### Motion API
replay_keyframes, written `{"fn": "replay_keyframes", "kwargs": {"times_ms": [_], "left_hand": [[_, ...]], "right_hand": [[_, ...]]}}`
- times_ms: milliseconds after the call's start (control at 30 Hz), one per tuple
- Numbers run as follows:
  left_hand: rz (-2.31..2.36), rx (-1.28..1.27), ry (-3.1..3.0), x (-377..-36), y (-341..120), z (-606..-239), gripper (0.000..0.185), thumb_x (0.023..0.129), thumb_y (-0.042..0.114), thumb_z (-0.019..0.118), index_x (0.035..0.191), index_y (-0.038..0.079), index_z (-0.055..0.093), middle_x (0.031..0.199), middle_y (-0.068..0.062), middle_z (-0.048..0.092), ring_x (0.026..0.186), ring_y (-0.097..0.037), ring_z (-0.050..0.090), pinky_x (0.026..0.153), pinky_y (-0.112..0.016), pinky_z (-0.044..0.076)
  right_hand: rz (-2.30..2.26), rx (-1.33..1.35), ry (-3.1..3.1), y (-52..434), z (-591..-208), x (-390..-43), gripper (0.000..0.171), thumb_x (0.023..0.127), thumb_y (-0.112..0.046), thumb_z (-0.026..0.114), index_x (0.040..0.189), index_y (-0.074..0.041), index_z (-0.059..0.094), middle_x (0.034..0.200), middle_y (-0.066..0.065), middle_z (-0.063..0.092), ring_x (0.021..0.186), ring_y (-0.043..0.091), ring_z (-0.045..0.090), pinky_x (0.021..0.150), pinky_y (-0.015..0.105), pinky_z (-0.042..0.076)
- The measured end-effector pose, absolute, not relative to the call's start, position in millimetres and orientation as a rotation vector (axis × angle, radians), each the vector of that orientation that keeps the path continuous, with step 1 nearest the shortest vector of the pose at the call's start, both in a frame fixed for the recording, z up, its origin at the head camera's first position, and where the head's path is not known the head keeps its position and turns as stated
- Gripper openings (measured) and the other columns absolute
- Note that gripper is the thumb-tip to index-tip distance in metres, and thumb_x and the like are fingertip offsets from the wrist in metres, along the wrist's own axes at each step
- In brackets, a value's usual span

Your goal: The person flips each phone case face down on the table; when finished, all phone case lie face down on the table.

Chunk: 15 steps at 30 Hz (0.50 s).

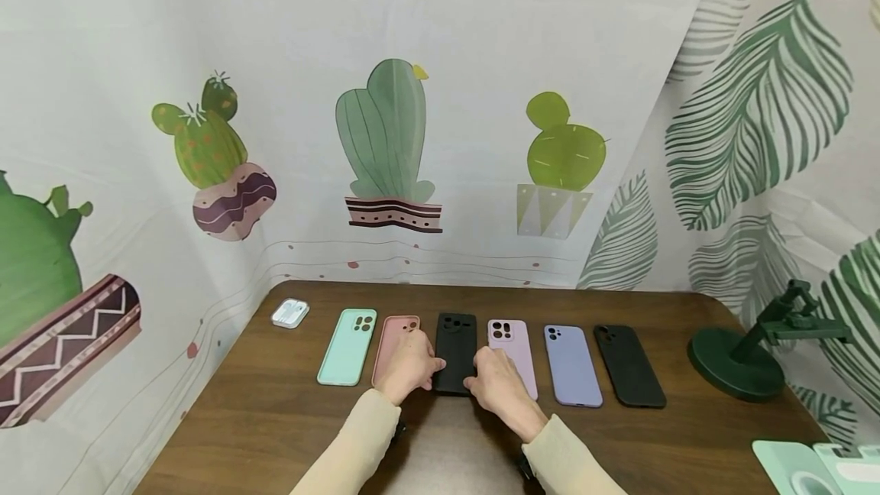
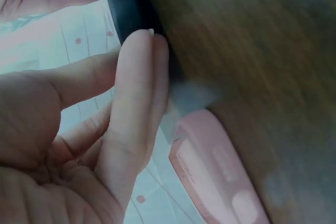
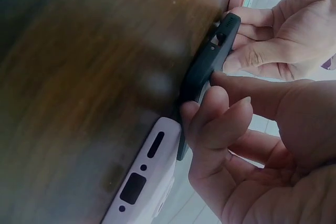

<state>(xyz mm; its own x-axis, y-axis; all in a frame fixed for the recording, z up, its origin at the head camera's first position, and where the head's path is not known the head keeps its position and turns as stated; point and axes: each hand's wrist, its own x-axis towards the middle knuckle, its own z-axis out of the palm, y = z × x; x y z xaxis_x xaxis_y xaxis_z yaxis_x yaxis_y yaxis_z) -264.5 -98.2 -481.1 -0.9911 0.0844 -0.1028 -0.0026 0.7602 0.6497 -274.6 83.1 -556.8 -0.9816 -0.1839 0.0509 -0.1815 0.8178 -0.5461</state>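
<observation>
Six phone cases lie in a row on the wooden table (image 1: 261, 418). My left hand (image 1: 421, 365) and right hand (image 1: 490, 382) both hold the near end of the middle black case (image 1: 455, 346). In the left wrist view, my left hand (image 2: 149, 56) presses its fingertips against the black case (image 2: 123, 3) beside the pink case (image 2: 215, 171). In the right wrist view, my right hand (image 3: 212, 100) pinches the black case (image 3: 210, 59) at its edge, and the case's near end is raised slightly off the wood next to the pale pink case (image 3: 139, 187).
From left the row runs mint case (image 1: 348, 347), pink case (image 1: 395, 329), the held case, pale pink case (image 1: 512, 338), lavender case (image 1: 572, 367), another black case (image 1: 629, 367). A white earbud box (image 1: 289, 312) sits far left, a green stand (image 1: 737, 363) right, mint items (image 1: 818, 468) at the near right corner.
</observation>
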Motion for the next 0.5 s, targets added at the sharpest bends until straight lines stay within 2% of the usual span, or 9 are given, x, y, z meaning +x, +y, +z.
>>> {"fn": "replay_keyframes", "kwargs": {"times_ms": [167,367,500], "left_hand": [[1.033,0.082,2.85,-267,-98,-485,0.029,0.091,0.003,0.085,0.067,0.003,0.069,0.054,-0.007,0.066,0.045,-0.015,0.07,0.055,-0.028,0.062],[0.958,0.135,2.889,-296,-107,-531,0.038,0.09,0.009,0.087,0.059,0.012,0.067,0.043,0.003,0.06,0.038,-0.008,0.062,0.05,-0.024,0.056],[0.893,0.145,2.92,-308,-109,-550,0.041,0.089,0.014,0.088,0.055,0.016,0.066,0.041,0.005,0.059,0.037,-0.009,0.062,0.049,-0.025,0.055]], "right_hand": [[-0.892,-0.312,2.995,83,-560,-276,0.025,0.087,-0.017,0.089,0.072,-0.013,0.07,0.067,-0.002,0.063,0.057,0.013,0.059,0.053,0.029,0.047],[-0.884,-0.308,2.997,82,-560,-275,0.021,0.087,-0.018,0.089,0.078,-0.01,0.073,0.071,0.0,0.067,0.058,0.013,0.059,0.053,0.029,0.048],[-0.907,-0.269,2.989,81,-556,-272,0.02,0.088,-0.017,0.089,0.079,-0.009,0.073,0.073,0.003,0.067,0.058,0.014,0.059,0.053,0.028,0.047]]}}
